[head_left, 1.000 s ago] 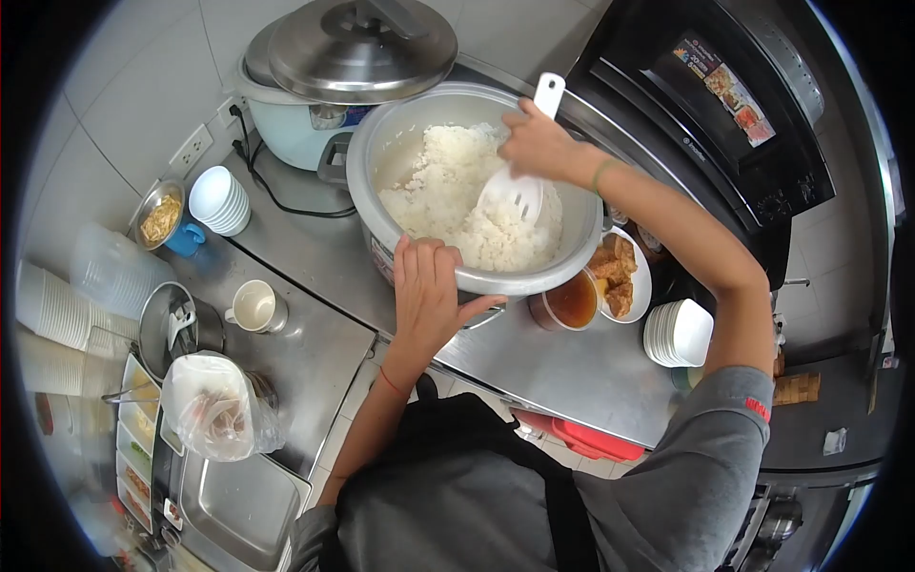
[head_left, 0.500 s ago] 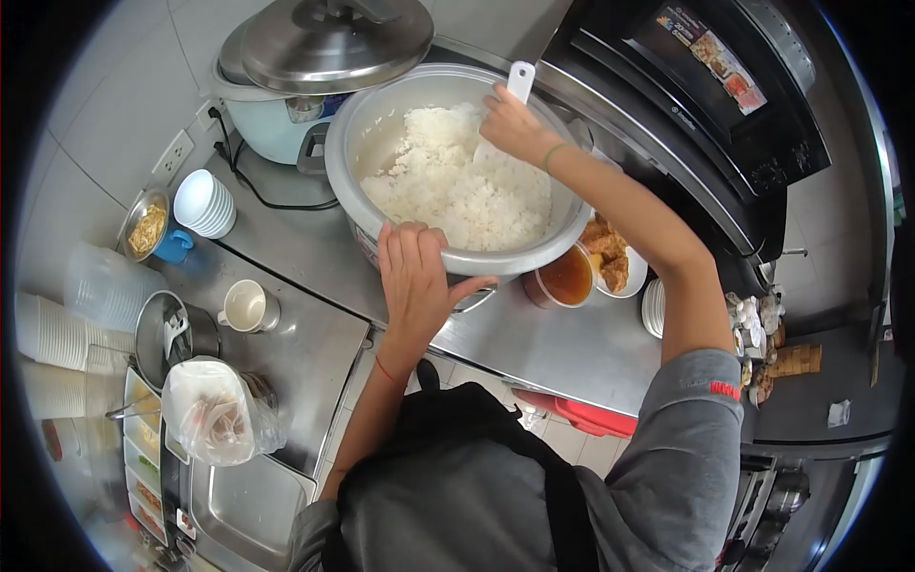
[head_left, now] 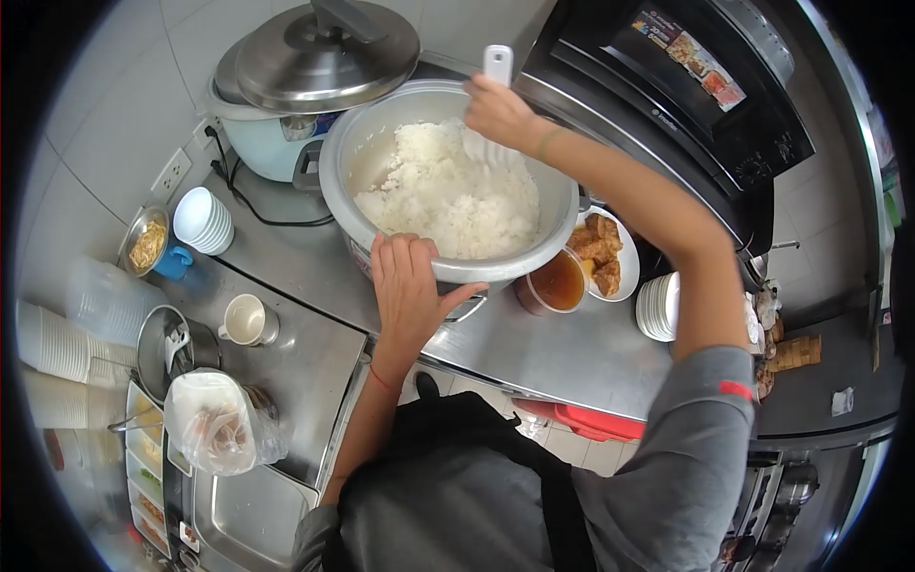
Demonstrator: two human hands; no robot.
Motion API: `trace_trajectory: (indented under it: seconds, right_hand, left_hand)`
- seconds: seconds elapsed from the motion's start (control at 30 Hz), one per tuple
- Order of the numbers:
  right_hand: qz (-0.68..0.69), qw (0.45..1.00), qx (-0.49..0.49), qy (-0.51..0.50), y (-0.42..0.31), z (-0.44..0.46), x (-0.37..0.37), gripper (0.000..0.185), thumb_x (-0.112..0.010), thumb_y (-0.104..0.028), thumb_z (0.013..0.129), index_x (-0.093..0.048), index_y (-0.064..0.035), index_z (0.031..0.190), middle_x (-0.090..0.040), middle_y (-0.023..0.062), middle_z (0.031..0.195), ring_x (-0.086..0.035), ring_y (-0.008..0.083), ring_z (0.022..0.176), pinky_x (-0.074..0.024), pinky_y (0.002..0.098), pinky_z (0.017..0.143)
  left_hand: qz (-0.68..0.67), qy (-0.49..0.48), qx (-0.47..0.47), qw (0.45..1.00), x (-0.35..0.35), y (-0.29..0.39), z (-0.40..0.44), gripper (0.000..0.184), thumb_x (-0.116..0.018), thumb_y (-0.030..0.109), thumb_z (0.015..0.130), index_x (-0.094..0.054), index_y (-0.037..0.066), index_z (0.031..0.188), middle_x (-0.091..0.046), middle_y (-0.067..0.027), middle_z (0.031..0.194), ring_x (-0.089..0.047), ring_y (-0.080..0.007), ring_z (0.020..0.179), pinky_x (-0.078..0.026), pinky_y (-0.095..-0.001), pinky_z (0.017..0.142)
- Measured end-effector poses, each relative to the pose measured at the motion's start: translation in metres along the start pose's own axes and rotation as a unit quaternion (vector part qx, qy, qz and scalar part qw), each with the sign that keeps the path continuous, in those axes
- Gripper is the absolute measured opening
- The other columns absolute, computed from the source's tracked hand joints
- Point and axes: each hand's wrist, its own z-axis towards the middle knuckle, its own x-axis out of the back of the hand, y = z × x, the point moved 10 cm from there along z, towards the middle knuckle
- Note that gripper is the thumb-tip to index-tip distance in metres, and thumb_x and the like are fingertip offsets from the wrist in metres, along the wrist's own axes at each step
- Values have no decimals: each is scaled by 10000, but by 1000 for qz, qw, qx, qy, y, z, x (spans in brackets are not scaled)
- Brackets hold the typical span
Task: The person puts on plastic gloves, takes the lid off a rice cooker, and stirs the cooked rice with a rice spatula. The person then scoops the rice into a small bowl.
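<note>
A large metal pot (head_left: 335, 191) holds white rice (head_left: 448, 205). My right hand (head_left: 499, 112) is closed around the handle of a white slotted paddle (head_left: 498, 65), whose blade rests against the rice at the pot's right side. My left hand (head_left: 408, 286) lies on the near rim, its fingers over the edge and the thumb stretched to the right along the outer side. Behind the pot on the left, a domed steel lid (head_left: 319, 57) sits tilted on a pale blue rice cooker (head_left: 257, 143).
Right of the pot are a tub of reddish sauce (head_left: 556, 286), a plate of browned meat (head_left: 599, 250) and stacked white dishes (head_left: 658, 307). On the left stand white bowls (head_left: 203, 221), a mug (head_left: 250, 320) and a plastic bag (head_left: 221, 424). A black oven (head_left: 667, 105) is at the back right.
The paddle has dipped into the rice and come to the upper right part of the pot, with my right hand still around it. My left hand has stayed on the rim. The view has shifted slightly.
</note>
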Motion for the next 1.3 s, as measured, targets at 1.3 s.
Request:
trace_trajectory:
  seconds: [1.3]
  right_hand:
    - [-68,996,-62,-4,-25,42,-68,132,-578,-225,734,-703,-182,732,-671,-34,791,-486,195,1037,-267,321,935]
  left_hand:
    - [11,7,7,1000,0,0,-1,684,-675,581,625,-453,5,920,-429,-129,927,-445,-317,935,-288,-531,971]
